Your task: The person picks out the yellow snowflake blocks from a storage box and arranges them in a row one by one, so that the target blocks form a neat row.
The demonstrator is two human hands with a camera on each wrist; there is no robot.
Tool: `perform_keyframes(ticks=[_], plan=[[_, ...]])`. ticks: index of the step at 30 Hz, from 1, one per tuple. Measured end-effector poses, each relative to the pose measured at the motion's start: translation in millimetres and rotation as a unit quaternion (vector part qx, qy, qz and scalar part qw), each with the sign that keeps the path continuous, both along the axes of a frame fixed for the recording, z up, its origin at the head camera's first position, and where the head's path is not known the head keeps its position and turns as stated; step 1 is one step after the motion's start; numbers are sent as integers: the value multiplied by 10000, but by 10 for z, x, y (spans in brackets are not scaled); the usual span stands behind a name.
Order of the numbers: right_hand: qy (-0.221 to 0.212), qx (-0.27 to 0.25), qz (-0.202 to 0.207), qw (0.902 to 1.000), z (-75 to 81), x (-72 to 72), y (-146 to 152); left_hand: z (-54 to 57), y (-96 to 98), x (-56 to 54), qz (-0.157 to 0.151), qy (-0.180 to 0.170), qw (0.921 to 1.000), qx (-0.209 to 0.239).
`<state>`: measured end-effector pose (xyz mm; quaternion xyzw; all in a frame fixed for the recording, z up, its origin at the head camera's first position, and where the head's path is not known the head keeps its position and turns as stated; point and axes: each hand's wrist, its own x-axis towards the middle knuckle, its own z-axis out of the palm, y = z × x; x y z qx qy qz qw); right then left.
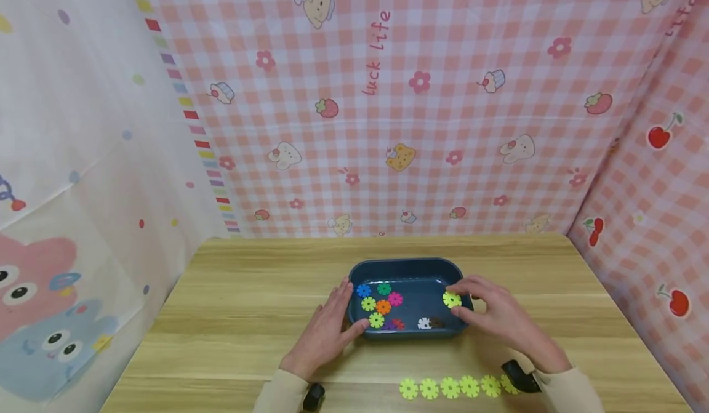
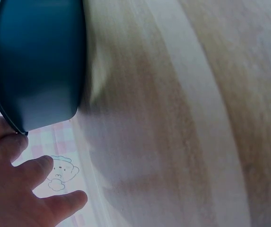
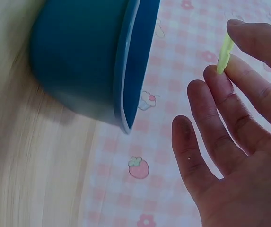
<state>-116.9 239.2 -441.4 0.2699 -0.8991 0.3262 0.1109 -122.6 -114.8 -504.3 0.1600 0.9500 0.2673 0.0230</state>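
Right hand (image 1: 495,312) pinching 1 yellow-green disc (image 1: 451,300) above the right end of the tub (image 1: 412,333); left hand (image 1: 323,334), fingers spread, touching the left rim. Disc looks light, stiff (plastic, perhaps slick): grip opposite edges.

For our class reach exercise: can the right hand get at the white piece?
Probably yes: the tray is open above the white piece, but the right hand pinches a yellow-green piece.
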Motion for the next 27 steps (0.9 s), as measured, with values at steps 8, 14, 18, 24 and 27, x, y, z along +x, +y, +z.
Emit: perform_keyframes(ticks=[8,14,18,24,27], plan=[[314,3,-68,9995,22,70,132,1,0,1,-12,31,10000,24],[500,50,-172,9986,15,122,230,-1,-1,2,-9,24,10000,29],[561,60,-228,9981,10,175,295,-1,-1,3,2,11,10000,21],[720,28,-295,9970,-8,245,402,9,2,5,0,15,10000,31],[725,-26,-360,9967,-31,280,464,9,3,6,1,24,10000,34]])
